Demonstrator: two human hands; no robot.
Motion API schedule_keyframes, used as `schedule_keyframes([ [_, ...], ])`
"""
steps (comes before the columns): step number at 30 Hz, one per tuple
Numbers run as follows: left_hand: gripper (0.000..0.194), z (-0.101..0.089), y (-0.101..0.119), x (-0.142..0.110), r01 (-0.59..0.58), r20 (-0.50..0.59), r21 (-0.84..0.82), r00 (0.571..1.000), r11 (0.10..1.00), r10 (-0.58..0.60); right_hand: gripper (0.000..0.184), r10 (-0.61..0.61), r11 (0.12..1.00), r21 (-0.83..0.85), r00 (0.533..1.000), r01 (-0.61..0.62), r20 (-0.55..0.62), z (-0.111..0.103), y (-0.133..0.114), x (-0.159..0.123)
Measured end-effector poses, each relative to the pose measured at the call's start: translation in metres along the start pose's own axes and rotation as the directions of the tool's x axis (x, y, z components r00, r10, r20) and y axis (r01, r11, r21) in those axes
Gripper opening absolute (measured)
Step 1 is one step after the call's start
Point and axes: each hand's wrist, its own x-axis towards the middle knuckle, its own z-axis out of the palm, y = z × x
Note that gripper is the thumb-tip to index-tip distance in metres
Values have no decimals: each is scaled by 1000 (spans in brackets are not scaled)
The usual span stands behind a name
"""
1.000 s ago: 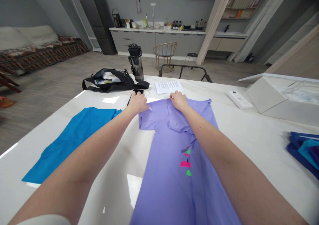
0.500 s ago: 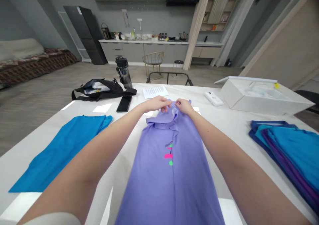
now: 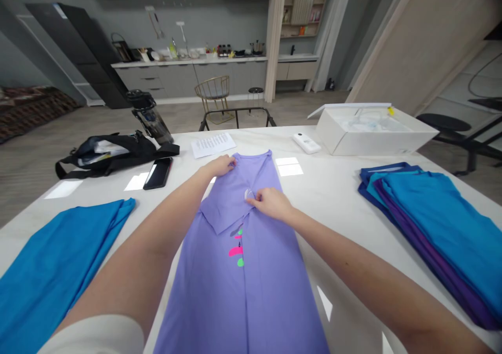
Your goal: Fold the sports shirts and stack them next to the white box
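A lavender T-shirt [image 3: 274, 281] lies folded lengthwise down the middle of the table, its collar end away from me and a pink and green print partly showing at the fold. My left hand [image 3: 221, 167] is closed on the shirt's far left corner by the neckline. Lower down, my right hand [image 3: 273, 203] pinches the fabric beside a small white label [image 3: 248, 193]; its fingertips hide exactly what they hold. A folded blue garment [image 3: 66, 254] lies to the left of my left arm.
On the right sits a stack of folded blue and purple garments [image 3: 435, 218], with an open white box [image 3: 364, 139] behind it. A white device [image 3: 306, 143], printed paper [image 3: 214, 145], phone [image 3: 158, 173], black bag [image 3: 113, 155] and dark bottle [image 3: 149, 116] line the table's far side.
My right hand has come from the collar edge down toward the label. My left hand stays at the shirt's far end, where the collar now lies flatter and wider. The view has swung right.
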Motion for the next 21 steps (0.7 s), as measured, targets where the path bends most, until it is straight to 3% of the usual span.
schedule_keyframes([
  [3, 20, 3, -9, 2, 29, -32, -15, 999, 999, -29, 36, 21, 999, 34, 1000, -20, -23, 7, -4, -3],
  [6, 20, -1, -12, -2, 73, -91, -39, 993, 997, -76, 29, 47, 985, 170, 996, -34, -76, 1, -9, 0],
  [9, 22, -14, -7, -4, 106, -225, -202, 962, 974, -152, 27, 82, 931, 365, 977, -4, -198, -23, -11, 9],
  [13, 22, -31, 11, 8, 91, -374, -413, 890, 906, -260, 23, 245, 807, 589, 930, -40, -273, -61, 5, 42],
  [17, 24, -21, 26, 21, 287, -315, -230, 882, 930, -350, 21, 429, 844, 487, 827, -224, -363, -65, 45, 85],
  [19, 26, -8, 28, 21, 349, -261, -118, 892, 930, -368, 23, 443, 877, 355, 830, -322, -340, -52, 62, 97],
  [21, 31, 4, 27, 16, 344, -280, -74, 894, 936, -351, 32, 417, 903, 236, 861, -358, -292, -37, 69, 99],
])
